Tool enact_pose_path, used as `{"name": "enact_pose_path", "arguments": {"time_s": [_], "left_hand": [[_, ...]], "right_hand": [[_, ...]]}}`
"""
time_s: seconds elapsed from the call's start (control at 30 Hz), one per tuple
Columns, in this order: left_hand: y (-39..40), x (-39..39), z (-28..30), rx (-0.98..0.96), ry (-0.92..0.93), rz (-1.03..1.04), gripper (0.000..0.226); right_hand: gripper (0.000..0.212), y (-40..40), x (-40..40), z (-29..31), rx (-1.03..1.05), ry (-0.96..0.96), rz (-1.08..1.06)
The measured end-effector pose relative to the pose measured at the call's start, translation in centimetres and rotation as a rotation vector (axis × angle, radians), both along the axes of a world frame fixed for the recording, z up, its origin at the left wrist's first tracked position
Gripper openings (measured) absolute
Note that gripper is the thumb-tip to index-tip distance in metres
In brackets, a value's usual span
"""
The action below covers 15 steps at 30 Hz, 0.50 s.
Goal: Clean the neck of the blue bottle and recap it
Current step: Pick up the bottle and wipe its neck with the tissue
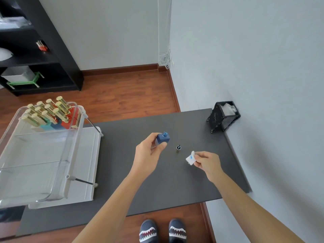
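Observation:
My left hand (149,153) grips a small square blue bottle (163,138) above the dark table (201,181); its threaded neck is uncovered and points up and away. The bottle's cap (178,148) stands on the table just right of it, with its brush stem pointing up. My right hand (206,163) pinches a small white wipe (190,158) that carries a blue smear, held a little to the right of the cap and apart from the bottle.
A clear acrylic rack (43,149) on the table's left holds several gold-capped bottles (50,111) on its top tier. A black holder (223,117) with white wipes sits at the far right corner by the wall. A black shelf unit (40,55) stands at the back left.

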<state>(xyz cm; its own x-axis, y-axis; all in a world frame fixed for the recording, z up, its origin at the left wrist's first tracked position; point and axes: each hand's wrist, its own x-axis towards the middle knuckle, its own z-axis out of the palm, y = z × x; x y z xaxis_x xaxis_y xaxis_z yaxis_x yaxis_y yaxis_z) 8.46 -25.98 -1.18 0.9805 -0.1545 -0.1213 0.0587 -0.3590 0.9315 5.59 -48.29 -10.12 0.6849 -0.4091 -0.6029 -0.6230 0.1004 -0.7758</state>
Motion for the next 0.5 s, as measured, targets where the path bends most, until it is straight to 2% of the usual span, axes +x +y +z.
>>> {"name": "enact_pose_path", "arguments": {"time_s": [0.17,0.33,0.43,0.5], "left_hand": [[0.3,0.2,-1.3,0.008,0.019,0.019,0.015],[0.3,0.4,-2.3,0.002,0.045,0.036,0.015],[0.4,0.4,-2.8,0.003,0.051,0.045,0.015],[0.4,0.4,-3.1,0.009,0.056,0.052,0.015]], "right_hand": [[0.033,0.2,1.1,-1.4,-0.333,0.063,0.129],[0.057,0.1,2.3,-0.5,-0.493,-0.103,0.189],[0.054,1.1,3.3,-0.6,-0.513,-0.161,0.409],[0.050,1.8,3.9,-1.2,-0.556,-0.128,0.564]]}}
